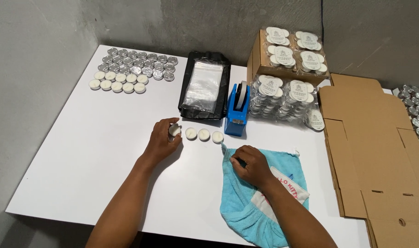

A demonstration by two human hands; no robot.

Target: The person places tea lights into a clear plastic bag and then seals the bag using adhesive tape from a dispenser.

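Observation:
My left hand (161,141) is closed around a white tealight candle (174,130) on the white table (94,151). Three more white tealights (203,134) lie in a row just to its right. My right hand (251,166) rests with fingers curled on the top corner of a light blue towel (246,206) at the table's front edge, pinching its cloth.
A blue tape dispenser (237,109) stands behind the row. Clear bags on a black sheet (204,86) lie left of it. Several loose tealights (131,69) sit at back left. Bagged tealight packs (285,98) and a brown box (264,57) are at back right; flattened cardboard (370,142) lies right.

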